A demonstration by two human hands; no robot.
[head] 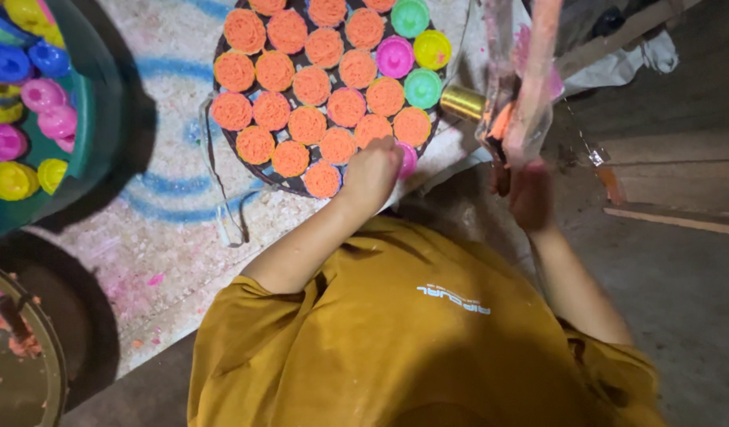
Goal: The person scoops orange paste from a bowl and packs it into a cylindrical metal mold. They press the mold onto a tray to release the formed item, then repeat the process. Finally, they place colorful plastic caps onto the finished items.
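Note:
A round dark tray (222, 119) on the floor holds several orange powder cakes (310, 85). Pink, green and yellow plastic moulds (412, 55) sit along its right side. My left hand (371, 172) rests fisted on a pink mould (409, 160) at the tray's near edge. To the right of the tray, my right hand (530, 196) is blurred. Its fingers are closed around the lower end of a clear plastic bag (516, 87) stained with orange and pink powder. My mustard shirt fills the bottom of the view.
A green basin (103, 119) at the left holds several blue, pink and yellow moulds (34, 103). A round metal pan (40, 348) sits at the bottom left. A gold cylinder (462, 103) lies beside the tray. A powder-dusted mat with blue rings (167, 205) covers the floor.

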